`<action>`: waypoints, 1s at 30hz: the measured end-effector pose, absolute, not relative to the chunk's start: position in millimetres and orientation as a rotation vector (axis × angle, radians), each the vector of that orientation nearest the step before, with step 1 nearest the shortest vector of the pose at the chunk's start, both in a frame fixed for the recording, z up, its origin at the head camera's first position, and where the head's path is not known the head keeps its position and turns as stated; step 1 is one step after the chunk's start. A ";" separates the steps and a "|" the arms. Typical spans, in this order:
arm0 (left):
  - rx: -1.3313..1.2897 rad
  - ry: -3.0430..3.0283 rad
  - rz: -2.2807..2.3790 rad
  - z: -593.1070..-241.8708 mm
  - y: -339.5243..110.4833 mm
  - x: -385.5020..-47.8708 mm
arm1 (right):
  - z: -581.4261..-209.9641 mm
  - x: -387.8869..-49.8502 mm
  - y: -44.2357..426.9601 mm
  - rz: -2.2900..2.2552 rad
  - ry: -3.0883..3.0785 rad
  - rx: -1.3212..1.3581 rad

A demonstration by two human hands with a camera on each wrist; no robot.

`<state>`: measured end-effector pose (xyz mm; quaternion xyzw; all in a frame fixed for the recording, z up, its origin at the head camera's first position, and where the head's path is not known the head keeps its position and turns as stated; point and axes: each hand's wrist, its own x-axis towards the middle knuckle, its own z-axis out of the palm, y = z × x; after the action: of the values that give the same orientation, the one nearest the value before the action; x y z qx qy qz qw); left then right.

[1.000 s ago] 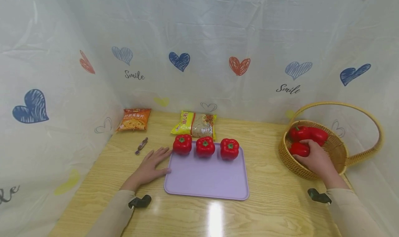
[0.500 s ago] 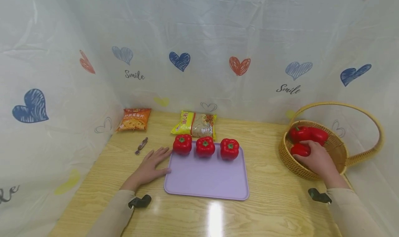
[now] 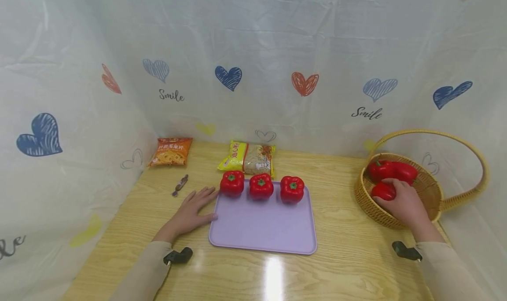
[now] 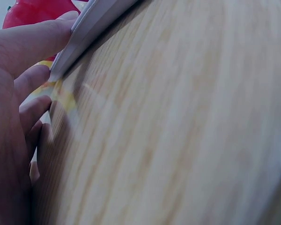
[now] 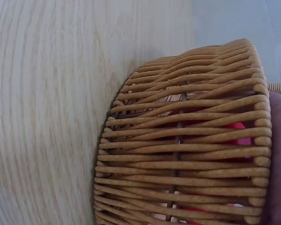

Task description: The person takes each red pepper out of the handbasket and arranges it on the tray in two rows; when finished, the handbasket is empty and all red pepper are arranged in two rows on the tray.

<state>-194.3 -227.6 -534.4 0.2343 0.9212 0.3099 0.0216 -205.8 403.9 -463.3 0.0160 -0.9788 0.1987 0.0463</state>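
Observation:
Inside the wicker basket at the right, my right hand grips a red bell pepper between thumb and fingers. Behind it in the basket lie another red pepper with a green stem and a smooth red piece. My left hand, fingers extended, touches the left edge of a lilac tray. Three red bell peppers, a left one, a middle one and a right one, stand along the tray's far edge. In the right wrist view, the basket's weave mostly hides the hand's work.
An orange snack bag stands at the back left, with a small wrapped candy in front of it. A yellow food packet lies behind the tray. The basket's tall handle arches near the right-hand curtain.
The red bell pepper in my right hand has shifted slightly to the right within the basket. My left hand stays in place at the tray.

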 end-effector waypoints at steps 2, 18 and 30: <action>0.720 2.849 0.957 -534.1 -227.3 -194.3 | -463.7 -204.9 404.6 0.605 -2.985 0.049; 0.699 2.836 0.959 -533.5 -227.8 -194.2 | -459.4 -202.8 401.8 0.701 -2.959 -0.086; 0.709 2.839 0.944 -534.2 -227.5 -194.9 | -457.4 -198.6 399.9 0.772 -2.912 -0.109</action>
<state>-194.9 -227.5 -534.2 0.2304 0.9229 0.3068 0.0336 -198.6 399.9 -457.4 -0.0361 -0.9640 0.2556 0.0637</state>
